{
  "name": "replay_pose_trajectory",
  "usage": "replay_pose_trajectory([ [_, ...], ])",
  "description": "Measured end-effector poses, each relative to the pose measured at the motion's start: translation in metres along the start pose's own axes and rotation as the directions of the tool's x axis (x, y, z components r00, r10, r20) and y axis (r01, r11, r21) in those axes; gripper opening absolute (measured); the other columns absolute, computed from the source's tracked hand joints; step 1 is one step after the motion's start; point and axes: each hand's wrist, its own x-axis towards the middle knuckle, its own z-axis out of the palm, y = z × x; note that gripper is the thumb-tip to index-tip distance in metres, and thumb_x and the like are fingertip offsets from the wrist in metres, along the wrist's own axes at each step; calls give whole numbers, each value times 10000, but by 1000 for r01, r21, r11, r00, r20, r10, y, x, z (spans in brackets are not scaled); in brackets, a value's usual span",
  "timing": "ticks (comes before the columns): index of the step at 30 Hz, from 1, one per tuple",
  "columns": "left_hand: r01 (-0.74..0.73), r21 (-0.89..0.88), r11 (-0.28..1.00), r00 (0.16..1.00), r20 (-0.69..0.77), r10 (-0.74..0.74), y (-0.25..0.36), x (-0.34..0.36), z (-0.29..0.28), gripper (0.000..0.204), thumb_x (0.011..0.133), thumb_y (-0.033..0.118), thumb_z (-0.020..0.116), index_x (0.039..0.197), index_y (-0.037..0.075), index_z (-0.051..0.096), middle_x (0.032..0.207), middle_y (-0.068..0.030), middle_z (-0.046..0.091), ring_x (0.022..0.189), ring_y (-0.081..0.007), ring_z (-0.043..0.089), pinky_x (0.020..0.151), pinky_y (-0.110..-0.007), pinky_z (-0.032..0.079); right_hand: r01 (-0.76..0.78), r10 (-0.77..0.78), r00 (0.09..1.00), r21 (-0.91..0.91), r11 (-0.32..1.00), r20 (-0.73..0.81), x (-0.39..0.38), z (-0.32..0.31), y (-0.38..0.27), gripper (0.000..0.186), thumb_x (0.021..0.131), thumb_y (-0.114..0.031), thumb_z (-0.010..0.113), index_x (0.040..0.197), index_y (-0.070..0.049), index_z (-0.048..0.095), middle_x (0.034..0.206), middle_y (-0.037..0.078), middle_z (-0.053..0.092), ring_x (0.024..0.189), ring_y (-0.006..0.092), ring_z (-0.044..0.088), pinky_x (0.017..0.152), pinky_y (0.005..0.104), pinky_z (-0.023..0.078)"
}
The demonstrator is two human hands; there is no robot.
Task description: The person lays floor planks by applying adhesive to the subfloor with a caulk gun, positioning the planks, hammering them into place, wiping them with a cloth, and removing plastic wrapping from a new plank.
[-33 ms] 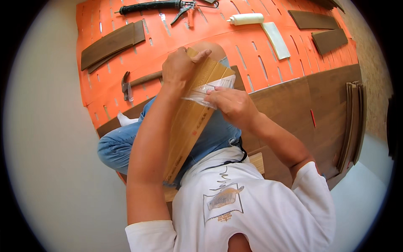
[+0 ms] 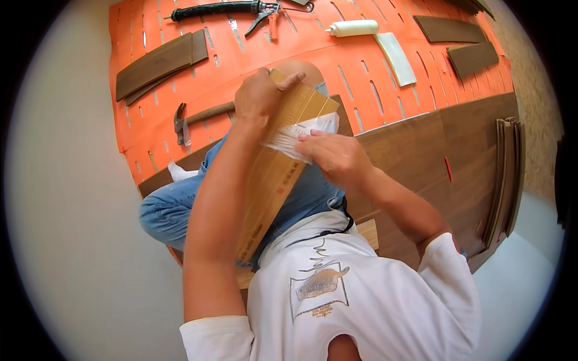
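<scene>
A floor plank (image 2: 268, 192), pale tan and printed on this face, lies slanted over my lap. Near its upper end my left hand (image 2: 256, 99) clasps the left edge, with the thumb over the top face. A crumpled piece of thin, whitish plastic film (image 2: 286, 137) lies across the plank just below that end. My right hand (image 2: 337, 157) has its fingers closed together on the film's right part, against the plank; its fingertips partly cover the film. The plank's lower end reaches my waist, partly behind my left forearm.
Orange slotted underlay (image 2: 337, 60) spreads ahead. On it lie a hammer (image 2: 208, 112), a caulking gun (image 2: 220, 9), a white bottle (image 2: 355, 27), a white folded pad (image 2: 395, 58) and brown plank offcuts (image 2: 156, 65). Brown laid flooring (image 2: 415, 150) at right carries a red pencil (image 2: 448, 169) and stacked planks (image 2: 506, 174).
My right hand has shifted slightly downward and right along the film, and the film's creases look different. My left hand keeps its hold, with the plank tilted a little.
</scene>
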Motion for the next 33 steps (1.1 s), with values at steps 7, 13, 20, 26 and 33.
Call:
replay_pose_trajectory([
  [7, 17, -46, 999, 999, -27, -19, -4, 8, 6, 886, 752, 790, 703, 1049, -45, 724, 965, -231, 755, 909, -340, 745, 803, -425, 568, -3, -6, 992, 67, 998, 129, -11, -29, -31, 157, 831, 11, 669, 986, 4, 692, 932, 135, 744, 935, 304, 750, 869, 417, 627],
  [13, 24, -194, 981, 996, -77, -39, -17, 20, -7, 929, 755, 830, 653, 1009, -61, 719, 982, -255, 745, 955, -403, 727, 833, -465, 568, -56, 31, 986, 148, 987, 166, -27, -45, -59, 222, 806, 45, 668, 1024, 27, 703, 993, 153, 755, 999, 324, 747, 897, 441, 622],
  [20, 37, -284, 958, 892, -423, -160, -71, 49, -92, 839, 821, 759, 682, 927, -70, 751, 891, -212, 753, 865, -327, 718, 787, -418, 543, 10, -40, 986, 184, 983, 160, -2, -49, -76, 233, 783, 60, 666, 1011, 45, 710, 998, 166, 754, 1013, 328, 746, 914, 454, 618],
  [26, 114, -668, 736, 675, -491, -550, -157, 22, -154, 662, 893, 602, 735, 968, -55, 771, 932, -131, 760, 835, -234, 685, 792, -381, 532, 18, -106, 947, 281, 960, 303, -9, -85, -93, 237, 756, 49, 691, 990, 69, 717, 1003, 192, 750, 1006, 334, 747, 905, 446, 621],
  [33, -267, -944, 193, 582, -317, -749, -213, 6, -215, 540, 1000, 424, 650, 1144, -96, 656, 1102, -119, 714, 936, -222, 702, 806, -321, 632, -195, 53, 905, 302, 933, 421, -25, -154, -103, 136, 867, -19, 656, 969, 42, 721, 973, 204, 767, 958, 352, 764, 895, 458, 620],
])
